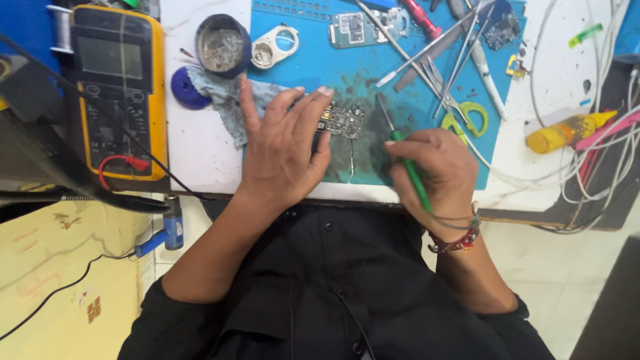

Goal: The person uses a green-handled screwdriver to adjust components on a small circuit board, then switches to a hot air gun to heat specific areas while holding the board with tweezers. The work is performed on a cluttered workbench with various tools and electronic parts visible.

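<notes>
My left hand (pixel 283 143) lies flat on the blue work mat (pixel 373 73), its fingertips pinning a small dark circuit board (pixel 345 121) from the left. My right hand (pixel 437 170) grips a thin green-handled tool (pixel 408 167) like a pen. The tool's dark metal tip points up and away, ending just right of the board without clearly touching it. A grey cloth (pixel 227 100) lies partly under my left fingers.
A yellow multimeter (pixel 120 87) with a red lead stands at the left. A round tin (pixel 223 45), a second circuit board (pixel 357 28), tweezers (pixel 433 47), green-handled scissors (pixel 467 117), a yellow bottle (pixel 567 133) and tangled white cables (pixel 600 167) crowd the bench.
</notes>
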